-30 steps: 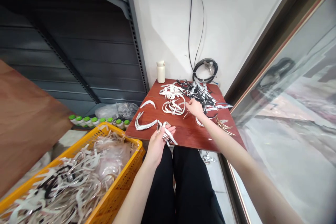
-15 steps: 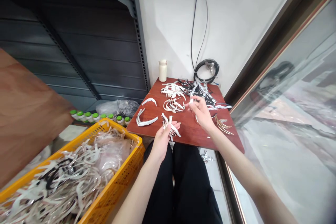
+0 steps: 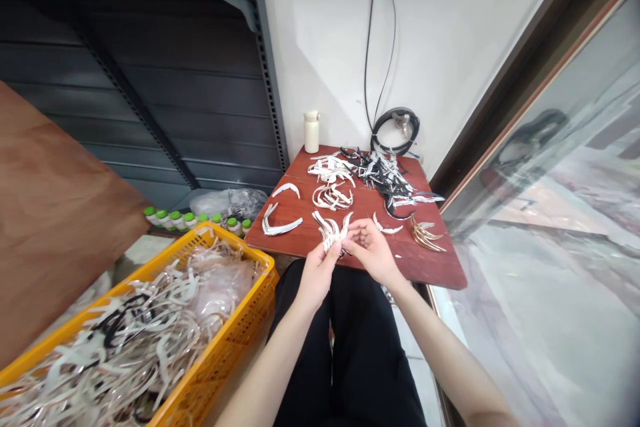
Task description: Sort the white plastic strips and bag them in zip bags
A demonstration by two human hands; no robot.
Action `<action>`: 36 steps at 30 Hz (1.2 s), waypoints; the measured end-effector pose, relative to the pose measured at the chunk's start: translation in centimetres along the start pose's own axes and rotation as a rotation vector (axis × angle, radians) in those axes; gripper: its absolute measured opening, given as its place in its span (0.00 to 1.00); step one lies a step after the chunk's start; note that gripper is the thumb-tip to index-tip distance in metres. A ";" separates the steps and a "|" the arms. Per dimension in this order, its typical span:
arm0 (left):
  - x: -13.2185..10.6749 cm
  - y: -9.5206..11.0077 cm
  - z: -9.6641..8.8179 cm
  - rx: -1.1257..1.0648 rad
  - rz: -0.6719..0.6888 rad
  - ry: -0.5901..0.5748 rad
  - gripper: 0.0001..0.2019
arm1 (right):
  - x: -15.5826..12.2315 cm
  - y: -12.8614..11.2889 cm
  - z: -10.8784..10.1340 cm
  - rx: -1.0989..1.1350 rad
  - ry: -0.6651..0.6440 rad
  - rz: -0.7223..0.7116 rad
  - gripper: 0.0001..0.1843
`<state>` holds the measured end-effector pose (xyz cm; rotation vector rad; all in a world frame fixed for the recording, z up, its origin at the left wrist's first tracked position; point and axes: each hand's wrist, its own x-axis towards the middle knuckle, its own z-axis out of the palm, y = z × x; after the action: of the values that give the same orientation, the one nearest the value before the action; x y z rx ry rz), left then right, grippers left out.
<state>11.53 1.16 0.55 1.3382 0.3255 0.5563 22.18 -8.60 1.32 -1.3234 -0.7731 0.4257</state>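
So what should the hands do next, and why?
Probably tuck the white curved piece pinched by the right hand into the bundle in the left hand: the hands are together and the piece lies right beside that bundle.

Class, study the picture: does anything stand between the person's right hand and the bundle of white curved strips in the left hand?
Nothing visible does. The right hand reaches the bundle of white curved strips that the left hand grips, over the near edge of the red table.
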 end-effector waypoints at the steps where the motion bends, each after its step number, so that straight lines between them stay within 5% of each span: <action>1: -0.1 0.1 0.0 0.014 0.006 -0.003 0.19 | 0.0 0.1 -0.2 0.030 0.010 0.034 0.17; 5: -0.3 0.1 0.2 0.096 0.034 -0.027 0.18 | -0.1 0.1 -1.2 0.059 0.042 0.118 0.18; 17: -0.4 -0.3 1.3 0.137 0.045 -0.025 0.17 | -1.2 0.1 -1.6 0.092 0.153 0.044 0.15; 27: -0.3 0.4 0.8 0.208 0.042 -0.089 0.17 | -1.6 -0.8 -1.6 -0.022 0.107 0.037 0.14; 34: -0.2 0.5 0.7 0.298 0.044 -0.122 0.16 | -0.7 -0.9 -1.8 0.128 -0.055 0.251 0.11; 36: 0.0 0.1 0.7 0.244 0.029 -0.116 0.16 | -0.6 -0.6 -1.7 0.179 -0.009 0.250 0.09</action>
<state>11.87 0.58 0.80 1.6064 0.2851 0.4714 22.88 -10.36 1.68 -1.2535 -0.5646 0.6844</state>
